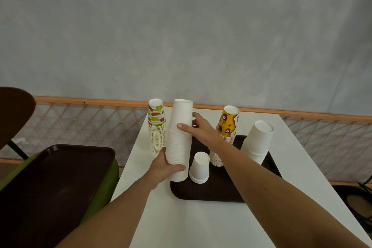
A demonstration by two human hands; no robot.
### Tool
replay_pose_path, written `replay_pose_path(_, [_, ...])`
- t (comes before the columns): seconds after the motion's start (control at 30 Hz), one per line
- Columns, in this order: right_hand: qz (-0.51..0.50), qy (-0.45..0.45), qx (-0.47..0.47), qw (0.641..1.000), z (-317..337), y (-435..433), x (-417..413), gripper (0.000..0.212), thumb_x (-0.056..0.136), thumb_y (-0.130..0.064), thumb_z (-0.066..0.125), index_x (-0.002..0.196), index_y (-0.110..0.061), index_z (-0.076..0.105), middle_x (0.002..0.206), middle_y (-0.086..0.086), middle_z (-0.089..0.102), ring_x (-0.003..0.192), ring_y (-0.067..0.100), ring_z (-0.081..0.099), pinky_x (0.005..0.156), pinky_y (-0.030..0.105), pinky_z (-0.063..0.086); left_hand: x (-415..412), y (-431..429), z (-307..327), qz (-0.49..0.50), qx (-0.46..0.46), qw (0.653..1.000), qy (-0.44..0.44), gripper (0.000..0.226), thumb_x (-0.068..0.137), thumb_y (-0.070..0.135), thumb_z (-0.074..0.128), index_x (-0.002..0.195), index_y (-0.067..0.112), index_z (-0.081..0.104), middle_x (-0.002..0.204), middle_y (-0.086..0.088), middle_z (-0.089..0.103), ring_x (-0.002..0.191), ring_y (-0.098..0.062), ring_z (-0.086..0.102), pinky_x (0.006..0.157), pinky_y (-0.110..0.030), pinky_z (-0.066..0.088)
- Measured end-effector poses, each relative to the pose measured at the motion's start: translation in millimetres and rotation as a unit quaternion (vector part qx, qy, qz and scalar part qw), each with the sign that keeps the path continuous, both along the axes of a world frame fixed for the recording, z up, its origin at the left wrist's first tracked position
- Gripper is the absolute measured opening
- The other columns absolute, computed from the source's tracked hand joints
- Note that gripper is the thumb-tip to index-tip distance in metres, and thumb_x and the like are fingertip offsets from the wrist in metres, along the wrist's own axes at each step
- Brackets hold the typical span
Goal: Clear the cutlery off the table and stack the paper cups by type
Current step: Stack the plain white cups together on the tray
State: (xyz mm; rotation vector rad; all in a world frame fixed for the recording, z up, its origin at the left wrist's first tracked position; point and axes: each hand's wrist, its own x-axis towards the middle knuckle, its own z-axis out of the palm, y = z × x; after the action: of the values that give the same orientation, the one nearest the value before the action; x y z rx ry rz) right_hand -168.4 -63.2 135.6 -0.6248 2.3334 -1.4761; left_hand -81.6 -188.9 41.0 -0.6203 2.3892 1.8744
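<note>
A tall stack of plain white paper cups [179, 147], upside down, stands at the left edge of the dark brown tray [213, 191]. My left hand [165, 167] grips its lower part. My right hand [199, 127] holds its upper part, thumb across the front. A short white stack [199, 167] sits on the tray beside it. Further right is another white stack [258, 141]. A yellow coffee-print stack [226, 127] stands behind my right arm. A stack with green and red ovals [156, 125] stands on the white table [201, 223]. No cutlery is visible.
A second dark tray [54, 179] lies on a green chair seat [104, 193] to the left of the table. A wooden rail with lattice [90, 125] runs behind. A dark chair back [14, 110] is at far left. Dark cables [362, 203] lie at the lower right.
</note>
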Motion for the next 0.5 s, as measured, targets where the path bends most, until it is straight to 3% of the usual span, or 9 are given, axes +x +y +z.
replay_pose_path(0.33, [-0.022, -0.025, -0.002, 0.999, 8.7, -6.1, -9.8, 0.065, 0.081, -0.039, 0.069, 0.134, -0.015, 0.039, 0.131, 0.006, 0.051, 0.109, 0.018, 0.051, 0.094, 0.036, 0.049, 1.8, -4.0, 1.4, -0.030, -0.010, 0.999, -0.026, 0.088, 0.066, 0.028, 0.083, 0.137, 0.027, 0.031, 0.133, 0.001, 0.047, 0.123, -0.021, 0.044, 0.105, -0.042, 0.041])
replay_pose_path(0.5, [-0.035, -0.019, -0.004, 0.999, 10.5, -7.2, -14.3, 0.065, 0.080, -0.039, 0.070, 0.133, -0.015, 0.041, 0.127, 0.004, 0.052, 0.107, 0.017, 0.052, 0.088, 0.033, 0.049, 0.6, -3.7, 2.4, -0.039, -0.011, 0.999, -0.034, 0.087, 0.067, 0.030, 0.082, 0.137, 0.027, 0.031, 0.132, 0.002, 0.046, 0.124, -0.021, 0.043, 0.105, -0.042, 0.041])
